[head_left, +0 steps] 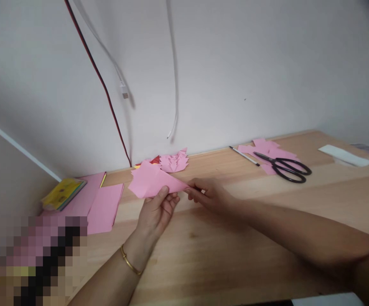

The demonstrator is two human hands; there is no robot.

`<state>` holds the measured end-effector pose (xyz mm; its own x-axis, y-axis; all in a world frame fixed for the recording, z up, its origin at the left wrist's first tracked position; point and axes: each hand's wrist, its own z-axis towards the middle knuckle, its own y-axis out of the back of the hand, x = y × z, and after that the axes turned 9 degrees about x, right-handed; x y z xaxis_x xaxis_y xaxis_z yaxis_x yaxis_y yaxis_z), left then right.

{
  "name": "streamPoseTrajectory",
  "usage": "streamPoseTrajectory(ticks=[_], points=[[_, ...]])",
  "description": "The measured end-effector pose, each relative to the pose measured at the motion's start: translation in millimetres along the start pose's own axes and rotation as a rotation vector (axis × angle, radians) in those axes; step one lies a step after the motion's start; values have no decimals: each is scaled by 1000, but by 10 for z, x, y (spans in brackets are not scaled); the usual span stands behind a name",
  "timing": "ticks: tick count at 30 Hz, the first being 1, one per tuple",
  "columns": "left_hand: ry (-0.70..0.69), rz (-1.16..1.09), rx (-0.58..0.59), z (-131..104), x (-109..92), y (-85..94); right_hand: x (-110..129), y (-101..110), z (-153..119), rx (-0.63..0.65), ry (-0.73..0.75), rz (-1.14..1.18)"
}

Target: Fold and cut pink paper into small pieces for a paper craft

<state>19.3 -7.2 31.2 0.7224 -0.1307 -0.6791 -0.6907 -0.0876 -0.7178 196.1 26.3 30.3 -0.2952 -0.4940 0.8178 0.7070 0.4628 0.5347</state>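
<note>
Between my hands is a pink piece of folded paper (149, 180), wide with a jagged edge at the left and tapering to a point at the right. My left hand (159, 208) grips it from below, thumb on top and fingers underneath. At the narrow tip, my right hand (208, 194) pinches the paper between thumb and fingers. Just behind it on the table lie pink cut-paper pieces (174, 161) with zigzag edges, beside a bit of red paper (155, 160).
Black-handled scissors (283, 165) rest on pink paper scraps (267, 146) at right, near a pen (244, 156). A white strip (345, 155) lies farther right. Pink sheets (104, 208) and a yellow packet (62, 193) are at left. Cables (174, 85) hang along the wall.
</note>
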Motion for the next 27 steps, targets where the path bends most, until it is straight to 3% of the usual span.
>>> streamPoseTrajectory(ticks=[6, 13, 22, 27], points=[[-14, 63, 51, -18, 39, 0, 4, -14, -4, 6, -19, 39], [2, 53, 5, -14, 70, 8, 28, -34, 0, 25, -55, 79], [15, 80, -1, 0, 84, 31, 42, -10, 15, 43, 16, 44], [0, 143, 63, -15, 133, 40, 108, -9, 47, -40, 26, 1]])
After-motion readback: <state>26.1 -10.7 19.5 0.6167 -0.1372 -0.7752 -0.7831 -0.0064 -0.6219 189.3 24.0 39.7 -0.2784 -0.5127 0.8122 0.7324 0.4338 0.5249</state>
